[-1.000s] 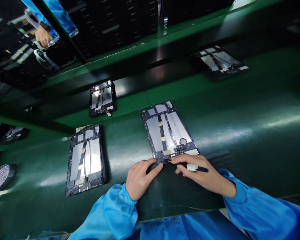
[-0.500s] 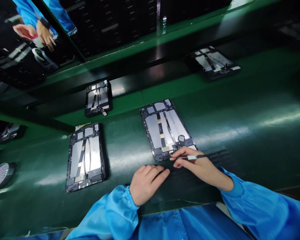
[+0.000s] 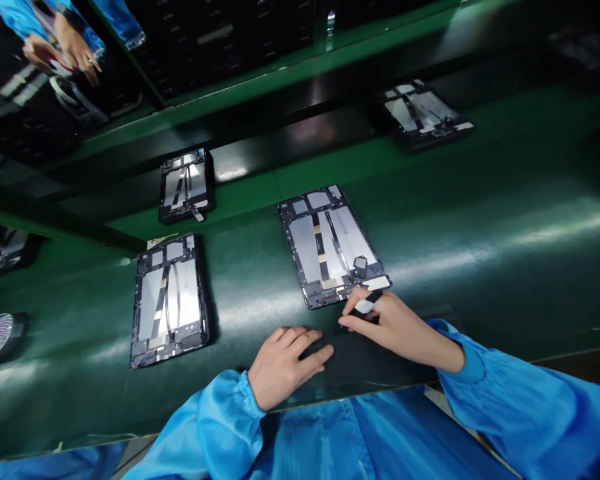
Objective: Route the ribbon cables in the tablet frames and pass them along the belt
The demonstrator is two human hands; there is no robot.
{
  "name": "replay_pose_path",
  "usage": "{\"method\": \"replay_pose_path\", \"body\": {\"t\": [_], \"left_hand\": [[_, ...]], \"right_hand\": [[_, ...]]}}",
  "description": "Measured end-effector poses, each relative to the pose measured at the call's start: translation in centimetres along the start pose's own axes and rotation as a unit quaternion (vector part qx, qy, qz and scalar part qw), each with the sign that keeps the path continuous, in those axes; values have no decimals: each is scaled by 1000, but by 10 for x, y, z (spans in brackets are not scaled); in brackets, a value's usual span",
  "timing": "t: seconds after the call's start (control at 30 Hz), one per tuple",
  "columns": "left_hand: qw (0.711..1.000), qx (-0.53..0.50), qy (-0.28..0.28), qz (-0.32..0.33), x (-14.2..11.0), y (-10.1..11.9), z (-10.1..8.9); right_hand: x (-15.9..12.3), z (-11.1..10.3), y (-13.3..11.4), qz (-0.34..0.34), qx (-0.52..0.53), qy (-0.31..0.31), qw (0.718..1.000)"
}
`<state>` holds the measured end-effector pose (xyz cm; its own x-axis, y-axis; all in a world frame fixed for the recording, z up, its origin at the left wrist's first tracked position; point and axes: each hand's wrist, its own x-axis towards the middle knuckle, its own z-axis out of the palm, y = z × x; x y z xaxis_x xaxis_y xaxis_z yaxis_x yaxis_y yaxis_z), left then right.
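A person's right hand [image 3: 397, 328] pinches a slim black tool [image 3: 366, 305] with a white band at a bench in a tablet assembly line, thumb and fingers closed around its shaft. The hand sits at the lower edge of a tablet chassis [image 3: 325, 245], which lies flat on a green bench [image 3: 505, 293], straight ahead of the person and slightly tilted in view. The tool's dark tip points down and left, close to the chassis's lower edge; the work in hand appears to be at that edge, though the fingers partly hide the exact spot.

The left hand [image 3: 287, 368] rests open and palm down on the bench, fingers apart and empty, just below the chassis's lower corner and not touching it. Both arms wear blue sleeves [image 3: 520, 393] gathered at the wrists.

A small black bracket [image 3: 361, 265] lies on the chassis near the right hand, above silver panels crossed by dark strips. A second chassis [image 3: 169, 300] lies to the left, and two more [image 3: 186, 185] [image 3: 425, 115] sit farther along. Another pair of hands [image 3: 75, 57] in blue shows at top left.
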<state>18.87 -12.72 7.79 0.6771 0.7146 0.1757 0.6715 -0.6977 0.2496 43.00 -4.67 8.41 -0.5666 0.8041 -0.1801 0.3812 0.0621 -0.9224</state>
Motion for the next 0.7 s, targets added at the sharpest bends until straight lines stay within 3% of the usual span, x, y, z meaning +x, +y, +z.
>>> {"method": "replay_pose_path", "body": {"t": [0.17, 0.37, 0.53, 0.6, 0.7], "left_hand": [[1000, 1, 9, 0, 1, -1, 1], [1000, 1, 10, -5, 0, 0, 2], [999, -18, 24, -15, 2, 0, -1], [998, -29, 52, -24, 7, -4, -5], [993, -14, 99, -54, 18, -15, -8]], "right_hand": [[11, 7, -5, 2, -55, -37, 998], [10, 15, 6, 9, -18, -41, 999], [14, -5, 3, 15, 170, 41, 984], [25, -18, -3, 21, 174, 65, 982], [48, -30, -12, 62, 166, 1, 984]]}}
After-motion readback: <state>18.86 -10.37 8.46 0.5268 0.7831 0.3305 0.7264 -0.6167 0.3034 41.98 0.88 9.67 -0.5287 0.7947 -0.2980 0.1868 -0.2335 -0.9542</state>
